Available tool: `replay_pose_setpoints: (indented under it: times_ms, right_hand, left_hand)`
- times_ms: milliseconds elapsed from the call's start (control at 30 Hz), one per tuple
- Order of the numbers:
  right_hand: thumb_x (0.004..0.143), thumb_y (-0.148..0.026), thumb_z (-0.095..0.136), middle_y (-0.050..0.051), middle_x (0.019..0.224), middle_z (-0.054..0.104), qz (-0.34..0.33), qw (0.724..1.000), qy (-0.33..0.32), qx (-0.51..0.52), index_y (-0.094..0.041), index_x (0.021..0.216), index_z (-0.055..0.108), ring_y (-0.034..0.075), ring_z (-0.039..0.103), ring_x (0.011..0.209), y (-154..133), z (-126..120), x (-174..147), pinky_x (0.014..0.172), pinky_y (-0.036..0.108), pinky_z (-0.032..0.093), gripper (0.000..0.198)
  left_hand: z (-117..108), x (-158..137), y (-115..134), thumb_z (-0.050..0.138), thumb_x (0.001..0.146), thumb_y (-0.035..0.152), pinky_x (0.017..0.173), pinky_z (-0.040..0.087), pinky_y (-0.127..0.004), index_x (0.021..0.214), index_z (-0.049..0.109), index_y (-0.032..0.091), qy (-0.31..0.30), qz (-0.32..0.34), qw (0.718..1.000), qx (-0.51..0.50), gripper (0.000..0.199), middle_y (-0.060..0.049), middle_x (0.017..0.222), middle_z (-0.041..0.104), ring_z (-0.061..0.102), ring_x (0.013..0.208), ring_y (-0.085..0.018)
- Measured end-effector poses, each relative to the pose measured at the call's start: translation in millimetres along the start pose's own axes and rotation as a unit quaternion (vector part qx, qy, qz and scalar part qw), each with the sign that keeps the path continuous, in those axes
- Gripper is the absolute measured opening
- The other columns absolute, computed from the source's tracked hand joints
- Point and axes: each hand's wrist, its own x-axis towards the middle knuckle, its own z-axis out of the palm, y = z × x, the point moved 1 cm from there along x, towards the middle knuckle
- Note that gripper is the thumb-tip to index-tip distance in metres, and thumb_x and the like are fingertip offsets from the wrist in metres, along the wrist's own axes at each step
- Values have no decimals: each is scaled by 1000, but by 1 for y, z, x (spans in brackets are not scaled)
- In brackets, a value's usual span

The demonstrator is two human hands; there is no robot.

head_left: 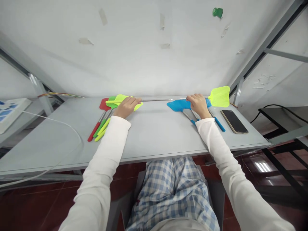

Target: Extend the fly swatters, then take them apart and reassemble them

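- Yellow-green fly swatter (165,99): positioned crosswise over the far part of the surface (156,134), near the wall (144,57); handle toward the person's left, mesh head (220,97) toward the right.
- Hands: set well apart along the swatter. Left hand (125,107) is closed around the handle near the metal rod; right hand (198,105) is closed on the rod near the head. Contact between swatter and surface cannot be determined.
- Left group: red swatter (97,125), green swatter (99,127) and two yellow-green handles (104,127), lying side by side.
- Right group: blue swatters (179,105), partly hidden by the right hand.
- Phone (234,122): flat, right of the blue swatters.
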Motion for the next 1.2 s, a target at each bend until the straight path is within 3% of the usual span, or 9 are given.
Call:
replay_pose_setpoints:
  times_ms: [200, 300, 433, 733, 1200]
  right_hand:
    - [94, -15, 37, 7, 80, 64, 0, 999, 28, -25, -21, 94, 65, 23, 48, 80, 17, 1, -4, 71, 35, 26, 29]
    - [94, -16, 37, 7, 81, 65, 11, 998, 42, -40, -21, 93, 64, 23, 49, 81, 28, 1, -9, 72, 35, 26, 28]
    - [97, -22, 34, 7, 83, 65, 25, 998, 41, -36, -21, 94, 64, 24, 50, 82, 32, 6, -10, 75, 34, 29, 30]
    - [99, -31, 33, 9, 94, 66, 15, 999, 12, 34, -18, 103, 63, 24, 54, 89, 19, 26, -7, 83, 33, 32, 33]
    - [100, -35, 29, 10, 98, 66, 29, 998, 7, 49, -20, 109, 63, 25, 54, 91, 15, 17, -10, 84, 36, 33, 38]
  left_hand:
    - [-4, -7, -17, 31, 97, 28, 77, 44, -36, 98, 63, 22, 99, 67, 992, 49, 33, -7, 76, 59, 55, 76, -21]
    - [-4, -13, -27, 34, 97, 28, 75, 44, -35, 97, 63, 23, 128, 63, 987, 77, 29, -7, 74, 59, 56, 75, -21]
    - [0, -14, -30, 36, 97, 31, 76, 44, -36, 95, 62, 22, 110, 47, 991, 52, 27, -7, 78, 62, 57, 76, -21]
    - [10, -6, -5, 45, 93, 41, 76, 44, -34, 97, 58, 20, 72, -16, 997, 0, 26, -6, 83, 63, 58, 81, -21]
    - [10, -8, -12, 44, 93, 49, 72, 42, -33, 93, 59, 20, 65, -24, 998, 7, 32, -6, 77, 63, 57, 76, -21]
